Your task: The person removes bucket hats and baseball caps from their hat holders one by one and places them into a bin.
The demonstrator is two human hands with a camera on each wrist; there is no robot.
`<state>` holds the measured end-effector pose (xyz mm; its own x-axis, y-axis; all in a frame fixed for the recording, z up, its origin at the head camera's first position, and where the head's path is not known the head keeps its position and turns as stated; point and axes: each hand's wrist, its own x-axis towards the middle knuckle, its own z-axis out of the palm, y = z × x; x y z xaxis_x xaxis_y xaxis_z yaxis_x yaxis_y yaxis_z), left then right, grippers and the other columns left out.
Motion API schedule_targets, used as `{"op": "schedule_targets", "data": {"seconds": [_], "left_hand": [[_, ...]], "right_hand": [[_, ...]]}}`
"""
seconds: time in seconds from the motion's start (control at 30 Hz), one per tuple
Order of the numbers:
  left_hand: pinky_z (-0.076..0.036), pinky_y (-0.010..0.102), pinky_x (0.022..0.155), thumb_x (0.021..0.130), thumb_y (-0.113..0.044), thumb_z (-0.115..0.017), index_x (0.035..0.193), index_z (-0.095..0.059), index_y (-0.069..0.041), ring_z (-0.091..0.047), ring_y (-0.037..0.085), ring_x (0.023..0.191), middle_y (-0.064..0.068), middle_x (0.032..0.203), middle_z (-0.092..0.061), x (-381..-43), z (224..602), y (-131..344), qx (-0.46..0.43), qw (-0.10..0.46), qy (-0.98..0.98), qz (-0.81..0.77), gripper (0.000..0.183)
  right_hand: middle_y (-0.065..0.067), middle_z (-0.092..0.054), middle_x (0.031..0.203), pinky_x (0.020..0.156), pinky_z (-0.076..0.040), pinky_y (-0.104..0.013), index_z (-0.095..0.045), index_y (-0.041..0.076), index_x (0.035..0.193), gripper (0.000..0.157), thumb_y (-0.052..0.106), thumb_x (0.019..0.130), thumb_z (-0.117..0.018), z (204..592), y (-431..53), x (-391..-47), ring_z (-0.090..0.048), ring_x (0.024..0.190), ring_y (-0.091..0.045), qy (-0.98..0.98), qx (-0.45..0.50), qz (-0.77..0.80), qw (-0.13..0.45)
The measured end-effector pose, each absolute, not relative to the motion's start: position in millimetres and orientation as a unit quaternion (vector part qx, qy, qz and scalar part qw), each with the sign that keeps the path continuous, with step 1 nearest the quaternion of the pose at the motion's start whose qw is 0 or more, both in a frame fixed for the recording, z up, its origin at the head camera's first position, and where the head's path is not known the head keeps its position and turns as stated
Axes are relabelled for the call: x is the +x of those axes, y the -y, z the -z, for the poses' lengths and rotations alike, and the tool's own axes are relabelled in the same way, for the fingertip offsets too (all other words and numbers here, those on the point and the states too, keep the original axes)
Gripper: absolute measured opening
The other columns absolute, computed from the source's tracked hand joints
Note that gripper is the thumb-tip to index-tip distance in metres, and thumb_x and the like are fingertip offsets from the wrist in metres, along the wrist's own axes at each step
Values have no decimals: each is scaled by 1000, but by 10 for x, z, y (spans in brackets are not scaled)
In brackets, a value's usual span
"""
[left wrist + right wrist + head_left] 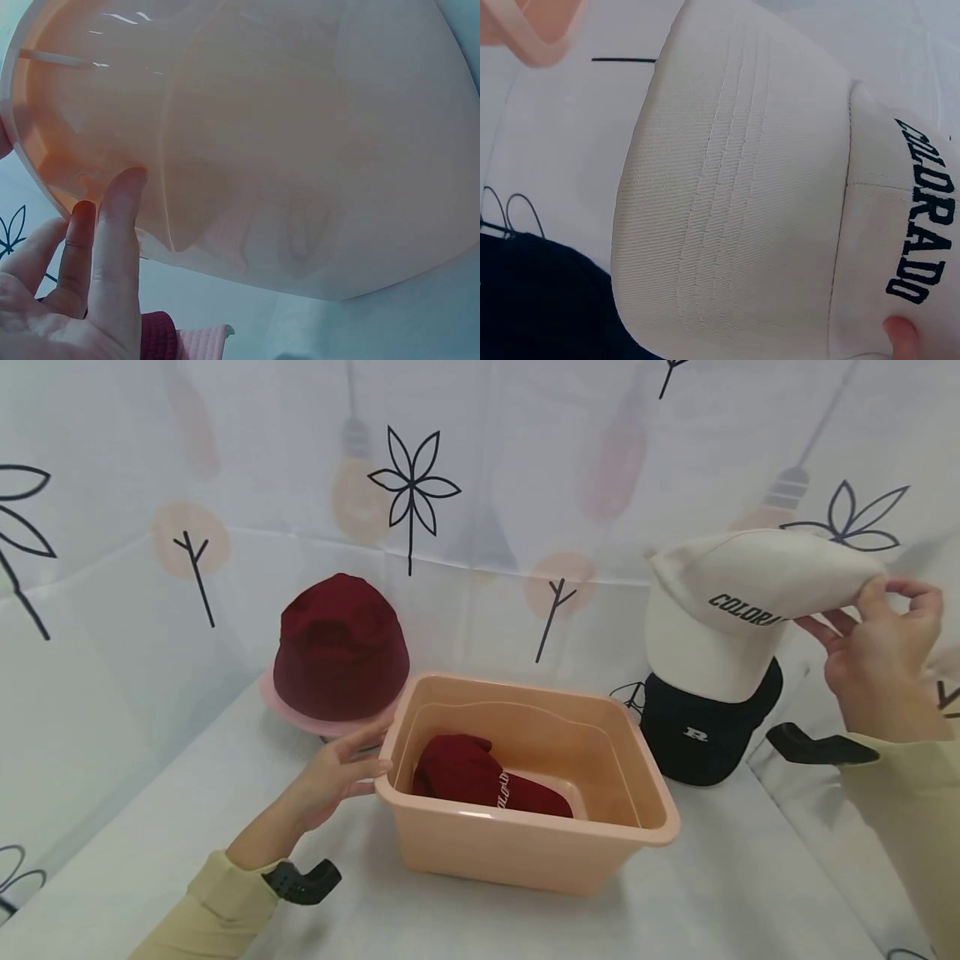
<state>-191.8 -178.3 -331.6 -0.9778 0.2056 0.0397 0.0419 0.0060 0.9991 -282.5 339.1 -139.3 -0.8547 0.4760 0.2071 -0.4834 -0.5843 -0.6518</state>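
Observation:
My right hand (873, 652) pinches a cream baseball cap (750, 577) lettered COLORADO, held up at the right. Its wide brim (727, 180) fills much of the right wrist view. Behind and below the cream cap sits a black cap (697, 735) with a white R. My left hand (330, 777) holds the left rim of a peach plastic basin (510, 852); the left wrist view has its fingers (116, 247) against the outer wall under that rim. Inside the basin lies a dark red cap (465, 772) with white lettering, its lower part partly hidden by the near wall.
A dark red bucket-shaped hat (341, 647) stands at the back left, over a pink brim (300, 718). The white-covered table (315, 910) runs back to a hanging patterned cloth (480, 527). Black wrist devices (303, 882) sit at both sleeves.

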Motion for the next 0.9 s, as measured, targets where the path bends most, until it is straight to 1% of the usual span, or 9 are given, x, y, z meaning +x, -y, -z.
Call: {"op": "schedule_targets", "data": {"seconds": [0.13,0.27,0.5,0.67,0.9], "left_hand": [[-47,48,87,87,-13,-63,146,-32,-15,-36,40,128,17,145,-31,-1920,3310,1778,87,57,-709,-698,67],[-48,47,87,87,-14,-64,146,-31,-14,-36,39,128,17,145,-31,-1917,3307,1779,84,57,-710,-696,68],[-48,46,87,87,-15,-64,147,-29,-14,-36,39,127,18,146,-30,-1920,3316,1784,77,63,-711,-696,70],[-48,46,86,87,-16,-65,147,-30,-15,-37,40,127,19,145,-31,-1916,3301,1776,79,59,-713,-694,69],[-49,45,86,86,-15,-65,147,-31,-15,-39,39,126,19,143,-32,-1923,3296,1768,78,59,-712,-695,69]], "right_hand": [[4,-49,115,49,-53,-46,-42,15,101,25,10,86,-62,1420,-3339,-2757,-65,73,-32,361,16,-896,258],[2,-49,119,50,-53,-46,-42,14,102,27,10,86,-62,1465,-3299,-2693,-65,76,-32,362,38,-896,253],[-3,-50,120,54,-53,-48,-43,10,99,21,5,87,-59,1547,-3202,-2602,-65,76,-36,347,89,-906,225],[-8,-52,117,55,-53,-50,-43,7,97,16,-1,89,-55,1577,-3109,-2555,-64,72,-39,331,118,-916,194],[-12,-53,114,55,-54,-47,-43,5,98,18,-3,88,-56,1614,-2966,-2515,-64,70,-38,353,149,-907,175]]}}
